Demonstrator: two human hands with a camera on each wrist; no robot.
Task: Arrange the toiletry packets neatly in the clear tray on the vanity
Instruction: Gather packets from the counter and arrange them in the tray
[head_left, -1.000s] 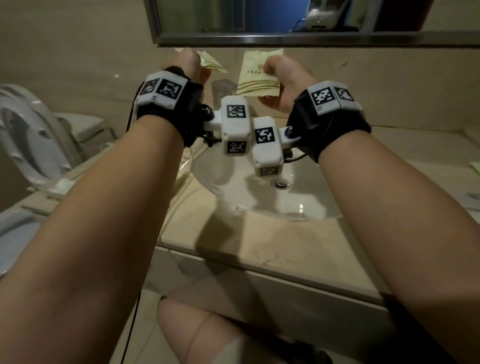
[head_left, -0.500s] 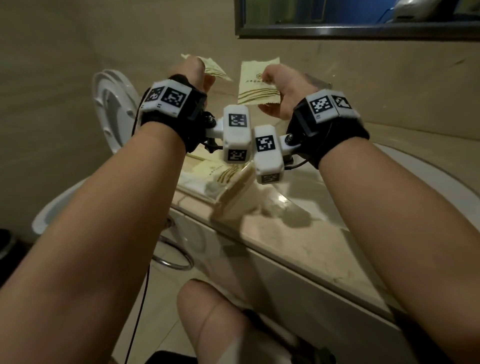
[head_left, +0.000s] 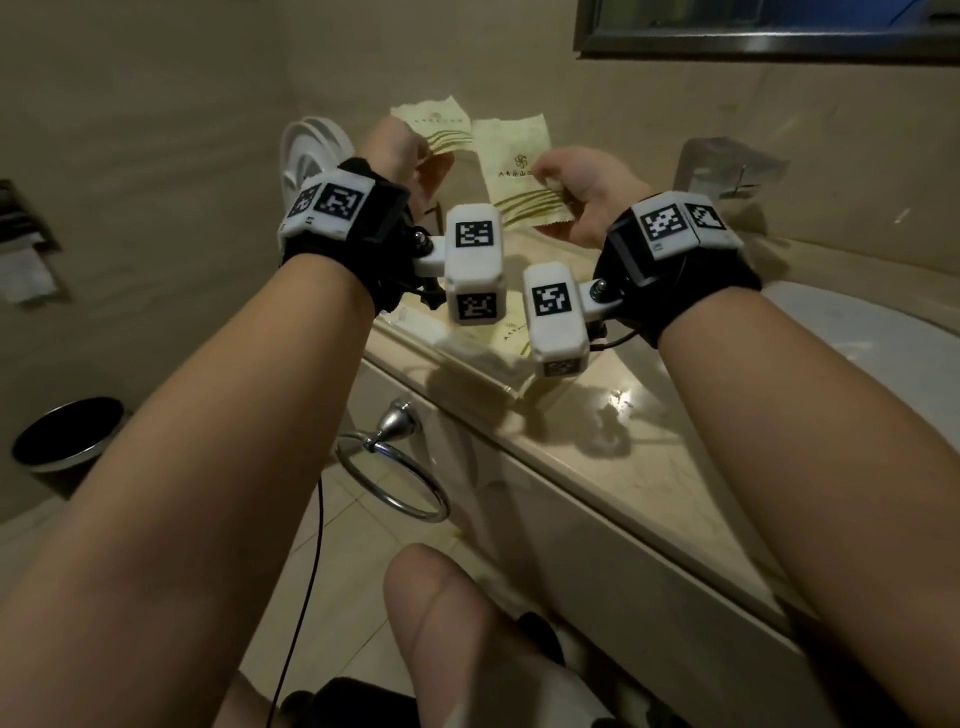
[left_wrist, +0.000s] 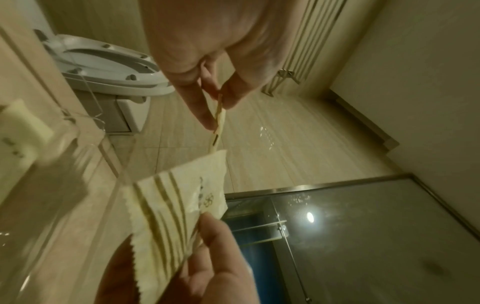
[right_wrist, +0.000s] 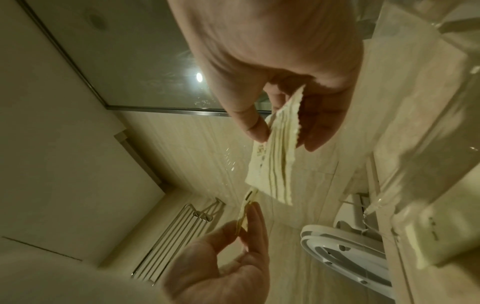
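Holding one toiletry packet in each hand, the person has both raised above the vanity (head_left: 597, 415), near its left end. The left hand (head_left: 392, 150) pinches the left packet (head_left: 434, 127) by its lower edge between thumb and fingers; the right hand (head_left: 582, 189) pinches the right packet (head_left: 511, 166) the same way, and the two packets stand upright, almost edge to edge. The clear tray (head_left: 467, 358) sits below the wrists at the counter's left front corner, with more packets (head_left: 511, 325) already lying in it. To do this step well, I would lower each packet flat, printed side up, with its edges squared to the tray walls and in line with those already inside, releasing only once it rests. The wrist cameras hide much of the tray from above, so placement needs care. Beside the counter are a toilet (head_left: 311, 150), a towel ring (head_left: 395, 478) on the cabinet front and a bin (head_left: 67, 431) on the floor; the basin (head_left: 883, 338) lies to the right.
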